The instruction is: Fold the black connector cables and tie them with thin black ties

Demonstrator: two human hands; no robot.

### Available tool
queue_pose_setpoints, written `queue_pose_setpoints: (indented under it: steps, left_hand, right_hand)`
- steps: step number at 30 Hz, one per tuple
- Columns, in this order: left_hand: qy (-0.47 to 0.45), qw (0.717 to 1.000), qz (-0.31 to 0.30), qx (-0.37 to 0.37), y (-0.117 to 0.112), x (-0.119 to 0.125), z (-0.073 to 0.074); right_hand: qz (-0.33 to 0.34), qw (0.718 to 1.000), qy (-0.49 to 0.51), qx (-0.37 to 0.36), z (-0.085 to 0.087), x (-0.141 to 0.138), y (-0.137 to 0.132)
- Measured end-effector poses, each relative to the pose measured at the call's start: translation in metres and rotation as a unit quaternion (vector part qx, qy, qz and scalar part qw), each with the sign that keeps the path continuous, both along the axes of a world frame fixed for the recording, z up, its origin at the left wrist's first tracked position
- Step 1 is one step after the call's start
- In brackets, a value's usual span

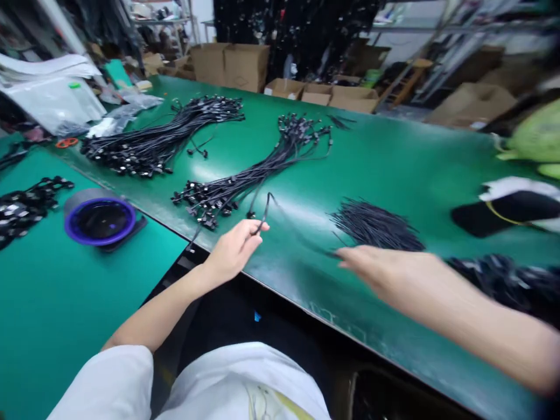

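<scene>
The left hand [231, 251] is pinching a thin, flexible black cable [266, 211], which is arching across to the blurred right hand [376, 265], also gripping it. Beyond the left hand, a bundle of black cables [262, 169] is lying on the glossy green surface [402, 157]; beyond the right, thin black strips [374, 224] are resting.

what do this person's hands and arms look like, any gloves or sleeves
The left hand and right hand are bare, no gloves visible. A short white sleeve shows on the left arm; any right sleeve cannot be made out.
</scene>
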State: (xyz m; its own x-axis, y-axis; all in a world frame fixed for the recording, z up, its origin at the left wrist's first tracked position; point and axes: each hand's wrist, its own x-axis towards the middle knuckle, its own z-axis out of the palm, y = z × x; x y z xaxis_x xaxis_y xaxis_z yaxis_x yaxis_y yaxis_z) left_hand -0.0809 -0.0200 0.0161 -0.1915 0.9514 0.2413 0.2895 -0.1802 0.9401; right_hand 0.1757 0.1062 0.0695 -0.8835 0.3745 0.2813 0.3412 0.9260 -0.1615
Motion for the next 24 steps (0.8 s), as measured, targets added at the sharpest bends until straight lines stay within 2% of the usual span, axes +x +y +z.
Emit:
queue_pose_setpoints:
  steps: [2, 3, 5, 8, 10, 12, 14, 16, 18, 20, 21, 23, 24]
  left_hand:
    - [0.039, 0.996, -0.08, -0.022, 0.003, 0.027, -0.001]
    - [0.019, 0.991, -0.125, -0.052, 0.002, 0.037, -0.001]
    - [-0.082, 0.971, -0.191, -0.12, 0.0, 0.045, 0.0]
    - [-0.276, 0.918, -0.218, -0.184, -0.005, 0.031, 0.003]
    - [-0.369, 0.879, -0.229, -0.197, -0.008, 0.011, 0.006]
    - [-0.446, 0.853, -0.198, -0.182, -0.012, -0.01, 0.011]
    - [-0.514, 0.843, -0.104, -0.123, -0.015, -0.027, 0.017]
    - [-0.545, 0.836, -0.005, -0.062, -0.015, -0.037, 0.022]
    - [-0.533, 0.844, 0.038, -0.043, -0.01, -0.036, 0.024]
    - [-0.473, 0.879, 0.037, -0.049, -0.003, -0.025, 0.021]
    - [-0.428, 0.902, 0.028, -0.05, 0.002, -0.016, 0.018]
    - [-0.345, 0.937, 0.0, -0.058, 0.011, 0.002, 0.013]
    - [-0.323, 0.944, -0.019, -0.07, 0.014, 0.01, 0.011]
  right_hand:
    - [0.019, 0.998, -0.045, 0.042, 0.008, 0.001, -0.025]
    - [0.015, 0.997, -0.056, 0.06, 0.013, -0.003, -0.029]
    - [-0.026, 0.996, -0.05, 0.064, 0.021, -0.009, -0.022]
    - [-0.062, 0.997, -0.038, -0.003, 0.024, 0.0, 0.009]
    - [-0.055, 0.996, -0.042, -0.063, 0.016, 0.017, 0.027]
    - [-0.043, 0.994, -0.033, -0.09, 0.002, 0.037, 0.037]
    - [-0.036, 0.996, -0.003, -0.08, -0.013, 0.053, 0.037]
    - [-0.041, 0.998, 0.026, -0.035, -0.024, 0.062, 0.029]
    - [-0.052, 0.997, 0.032, 0.055, -0.032, 0.062, 0.013]
    - [-0.043, 0.987, 0.024, 0.153, -0.035, 0.054, -0.009]
    - [-0.022, 0.983, 0.021, 0.179, -0.035, 0.047, -0.022]
    - [0.041, 0.985, 0.015, 0.168, -0.033, 0.033, -0.044]
    - [0.067, 0.987, 0.013, 0.146, -0.031, 0.027, -0.053]
